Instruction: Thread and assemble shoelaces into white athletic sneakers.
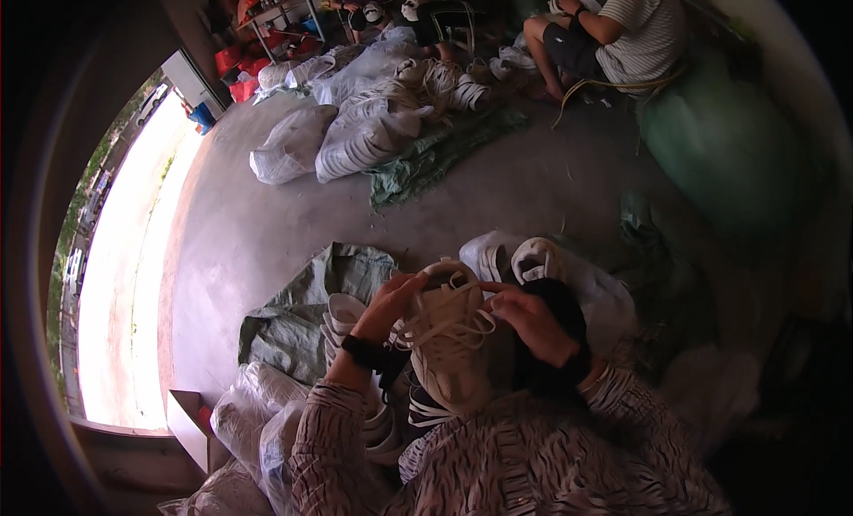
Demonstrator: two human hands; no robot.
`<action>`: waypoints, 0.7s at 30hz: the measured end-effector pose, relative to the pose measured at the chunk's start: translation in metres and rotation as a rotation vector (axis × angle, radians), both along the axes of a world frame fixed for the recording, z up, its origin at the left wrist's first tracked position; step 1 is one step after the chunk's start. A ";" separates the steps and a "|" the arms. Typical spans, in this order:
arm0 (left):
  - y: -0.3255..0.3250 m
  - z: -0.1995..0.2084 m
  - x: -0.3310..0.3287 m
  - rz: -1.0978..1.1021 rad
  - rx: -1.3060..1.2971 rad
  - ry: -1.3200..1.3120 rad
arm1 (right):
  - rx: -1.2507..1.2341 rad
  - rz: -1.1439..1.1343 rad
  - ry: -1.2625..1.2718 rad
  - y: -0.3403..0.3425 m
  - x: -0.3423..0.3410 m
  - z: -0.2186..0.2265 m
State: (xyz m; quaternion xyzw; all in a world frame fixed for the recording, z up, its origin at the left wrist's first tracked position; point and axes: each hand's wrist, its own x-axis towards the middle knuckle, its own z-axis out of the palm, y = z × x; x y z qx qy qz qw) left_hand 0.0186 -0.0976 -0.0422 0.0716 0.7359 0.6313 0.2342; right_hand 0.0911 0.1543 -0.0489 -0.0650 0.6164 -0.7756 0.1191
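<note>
A cream lace-up sneaker (pixel 451 365) rests in front of my body, its toe pointing at me and its opening away. White laces loop loosely over its tongue and sides. My left hand (pixel 395 298) is closed on the left side of the shoe's collar. On the opposite side my right hand (pixel 529 319) has its fingers bent, with the index fingertip at the collar edge; a lace runs close by. Just left of my left wrist stand stacked white shoe pieces (pixel 345 313). Beyond my right hand lies another white shoe (pixel 538 260).
A green woven sack (pixel 306 289) and clear plastic bags (pixel 258 400) lie at my left. Farther off, bagged white shoes (pixel 373 138) are heaped on the floor. Several people sit beyond, one in a striped shirt (pixel 649 32) beside a large green sack (pixel 720 143). A bright doorway opens at left.
</note>
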 end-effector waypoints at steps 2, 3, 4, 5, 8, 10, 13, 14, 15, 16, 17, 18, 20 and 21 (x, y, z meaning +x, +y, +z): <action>-0.004 -0.001 -0.010 -0.061 -0.005 -0.037 | -0.013 -0.021 -0.088 -0.002 0.001 0.003; -0.006 -0.002 -0.014 -0.129 -0.018 -0.082 | -0.035 -0.050 -0.184 -0.003 0.003 0.004; -0.005 -0.006 -0.015 -0.130 -0.010 -0.081 | -0.040 -0.153 -0.165 -0.007 0.006 -0.003; -0.003 -0.011 -0.016 -0.134 -0.095 0.043 | -0.032 -0.156 -0.164 -0.008 0.007 -0.008; -0.021 -0.065 -0.018 -0.054 -0.053 0.167 | 0.025 -0.171 -0.085 -0.017 0.009 -0.003; -0.033 -0.098 -0.017 -0.011 0.018 0.255 | 0.021 -0.153 -0.142 -0.018 0.007 -0.004; -0.002 -0.064 0.005 0.339 0.617 -0.190 | 0.126 -0.147 -0.118 0.002 -0.002 -0.014; -0.079 -0.143 0.000 0.258 1.097 -0.525 | 0.201 -0.068 -0.018 -0.018 -0.005 -0.011; -0.056 -0.129 0.003 0.232 1.095 -0.560 | 0.212 -0.103 -0.036 -0.009 -0.008 -0.019; -0.019 -0.076 0.020 0.249 0.606 -0.205 | 0.225 -0.119 -0.075 0.001 -0.008 -0.023; 0.004 -0.040 0.030 0.239 0.121 0.157 | 0.237 -0.134 -0.115 0.011 -0.009 -0.027; -0.011 -0.022 0.036 0.055 -0.433 0.408 | 0.274 -0.087 -0.122 0.006 -0.011 -0.019; -0.009 -0.029 0.033 0.020 -0.345 0.368 | 0.424 -0.098 -0.017 0.012 -0.026 -0.023; -0.016 -0.031 0.036 0.018 -0.281 0.324 | 0.556 -0.073 0.097 0.007 -0.036 -0.023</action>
